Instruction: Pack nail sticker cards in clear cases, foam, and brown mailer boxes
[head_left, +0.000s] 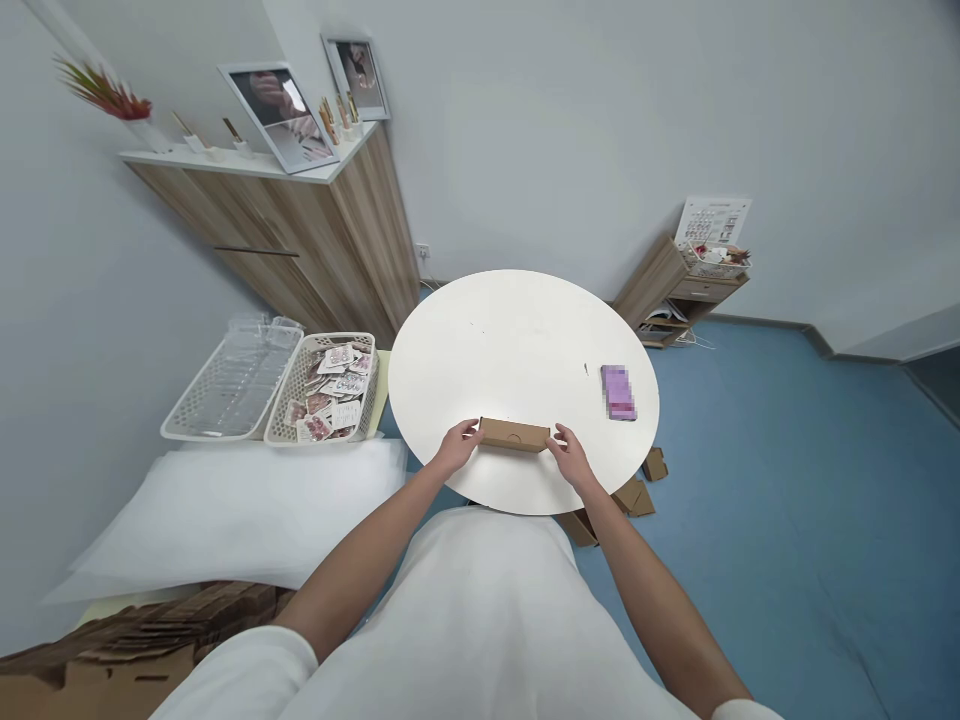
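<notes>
A long, narrow brown cardboard box [514, 435] lies near the front edge of the round white table [517, 320], its long side facing me. At the box's left end is my left hand [459, 445], thumb and fingertips against the cardboard. My right hand [570, 455] is at the right end, its fingers curved around that corner. Between them the two hands grip the box by its ends. A purple item [619, 392], blurred by pixels, lies on the table's right side.
Left of the table are a white basket of small packets [274, 425] and a basket of clear plastic packaging [176, 425]. White foam sheets [247, 505] lie nearer me. Cardboard boxes [634, 497] rest on the floor at right. Cabinets [300, 220] stand behind.
</notes>
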